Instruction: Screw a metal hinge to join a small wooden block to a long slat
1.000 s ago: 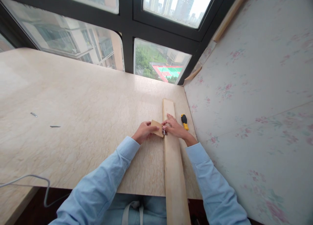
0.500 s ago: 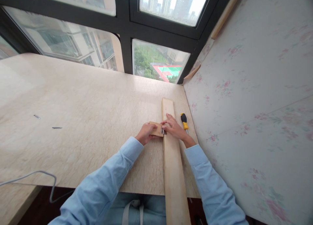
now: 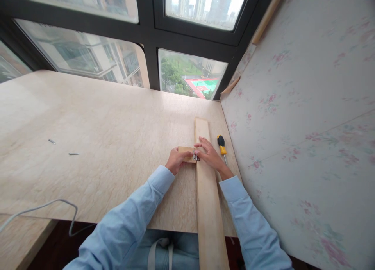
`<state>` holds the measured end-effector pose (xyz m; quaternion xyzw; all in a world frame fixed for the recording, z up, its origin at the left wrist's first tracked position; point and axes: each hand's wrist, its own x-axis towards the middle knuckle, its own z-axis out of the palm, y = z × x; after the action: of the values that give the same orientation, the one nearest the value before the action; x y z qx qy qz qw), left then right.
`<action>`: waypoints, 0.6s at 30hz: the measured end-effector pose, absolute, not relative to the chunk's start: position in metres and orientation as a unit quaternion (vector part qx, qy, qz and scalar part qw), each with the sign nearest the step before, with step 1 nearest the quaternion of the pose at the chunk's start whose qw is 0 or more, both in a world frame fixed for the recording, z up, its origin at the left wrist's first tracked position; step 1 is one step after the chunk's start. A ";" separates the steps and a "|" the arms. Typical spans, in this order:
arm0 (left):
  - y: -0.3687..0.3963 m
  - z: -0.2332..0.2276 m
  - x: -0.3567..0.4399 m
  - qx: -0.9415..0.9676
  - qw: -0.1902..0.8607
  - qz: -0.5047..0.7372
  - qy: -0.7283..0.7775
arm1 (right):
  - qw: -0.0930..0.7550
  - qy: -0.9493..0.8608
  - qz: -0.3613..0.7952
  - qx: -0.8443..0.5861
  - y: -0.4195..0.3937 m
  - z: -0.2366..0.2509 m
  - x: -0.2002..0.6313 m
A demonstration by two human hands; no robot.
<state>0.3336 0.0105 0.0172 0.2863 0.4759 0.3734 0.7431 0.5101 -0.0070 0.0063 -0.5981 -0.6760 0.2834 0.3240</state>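
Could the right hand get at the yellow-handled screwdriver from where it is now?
Probably yes. The screwdriver lies on the table just beside the right hand, with nothing between them, though that hand rests on the long plank.

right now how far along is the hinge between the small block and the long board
Done: the small wood block sits against the left edge of the long board, with the metal hinge across the joint. In hand: the left hand holds the block and the right hand steadies the hinge. Left: the screwdriver lies untouched beside the board; whether any screws are in is too small to tell.
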 end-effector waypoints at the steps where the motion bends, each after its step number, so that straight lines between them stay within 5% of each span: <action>1: 0.010 0.017 0.334 0.289 0.739 0.378 0.477 | 0.327 -0.675 0.285 -0.597 -0.007 0.007 0.510; 18: 0.010 0.013 0.337 0.303 0.718 0.394 0.488 | 0.364 -0.644 0.324 -0.590 -0.011 0.014 0.509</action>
<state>0.3369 0.0104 0.0128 0.3029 0.4878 0.3943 0.7176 0.5092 -0.0109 0.0137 -0.5898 -0.6440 0.3243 0.3636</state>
